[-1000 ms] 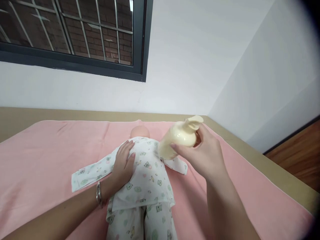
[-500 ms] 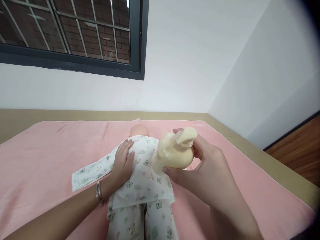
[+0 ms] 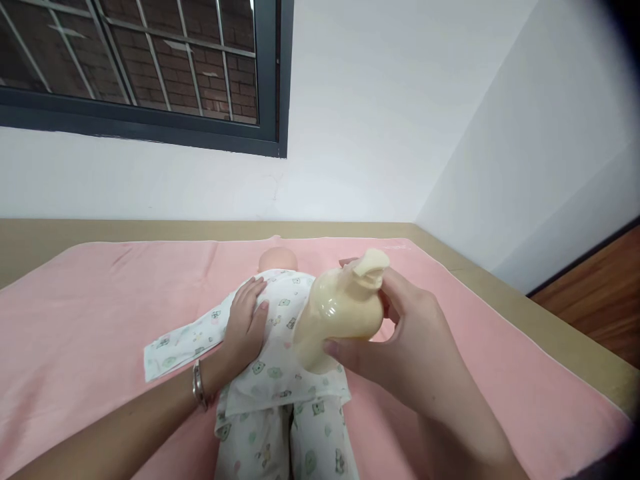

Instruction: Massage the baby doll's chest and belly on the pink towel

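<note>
A baby doll lies on the bed, dressed in a white patterned top and matching trousers. Only the smooth crown of its head shows. My left hand rests flat on the upper left of the top, fingers stretched out, holding nothing. In my right hand is a glossy cream-coloured bulbous thing with a flared lower end and a curled tip. Thumb and fingers close round its bulb, over the right side of the doll's torso. Whether its lower end touches the top I cannot tell. It hides the doll's right arm.
A pink sheet lies under the doll on a tan surface. Behind it rises a white wall with a dark-framed, barred window. A brown wooden panel is at the right.
The cream-coloured thing has tilted in my right hand, its flared end swinging left and down and showing more. My left hand and the doll have stayed in place.
</note>
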The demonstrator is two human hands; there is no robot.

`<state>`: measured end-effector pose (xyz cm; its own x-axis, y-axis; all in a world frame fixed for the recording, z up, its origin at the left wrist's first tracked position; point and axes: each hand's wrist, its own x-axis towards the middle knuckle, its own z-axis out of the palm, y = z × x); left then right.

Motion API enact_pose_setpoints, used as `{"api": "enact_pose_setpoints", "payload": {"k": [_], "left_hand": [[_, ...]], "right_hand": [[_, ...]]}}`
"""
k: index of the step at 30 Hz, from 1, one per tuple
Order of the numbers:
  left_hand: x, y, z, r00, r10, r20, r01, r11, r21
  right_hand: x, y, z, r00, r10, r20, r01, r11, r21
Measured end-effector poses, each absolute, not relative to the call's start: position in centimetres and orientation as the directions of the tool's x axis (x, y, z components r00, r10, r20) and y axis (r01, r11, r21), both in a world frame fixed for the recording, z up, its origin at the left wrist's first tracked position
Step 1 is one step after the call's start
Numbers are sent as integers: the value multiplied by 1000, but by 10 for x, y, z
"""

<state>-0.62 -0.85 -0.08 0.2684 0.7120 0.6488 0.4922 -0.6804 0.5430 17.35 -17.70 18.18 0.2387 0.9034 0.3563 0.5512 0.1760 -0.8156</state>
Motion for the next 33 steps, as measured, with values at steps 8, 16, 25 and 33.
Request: {"api": "enact_pose_setpoints", "payload": {"k": [8, 16, 25, 33], "left_hand": [[-6, -7, -3, 269, 710, 651, 491, -682, 541], [-6, -7, -4, 267, 702, 660, 481, -691, 539], [-6, -7, -6, 271, 696, 665, 480, -697, 533], [-6, -5, -7, 272, 704, 657, 475, -691, 545]], "right_hand": [[176, -170, 181, 218, 946, 241, 409, 135, -902], [187, -163, 172, 172, 966, 191, 278, 139, -951], [200, -146, 169, 90, 986, 139, 171, 123, -978], [225, -113, 148, 73, 984, 164, 46, 161, -986]]}}
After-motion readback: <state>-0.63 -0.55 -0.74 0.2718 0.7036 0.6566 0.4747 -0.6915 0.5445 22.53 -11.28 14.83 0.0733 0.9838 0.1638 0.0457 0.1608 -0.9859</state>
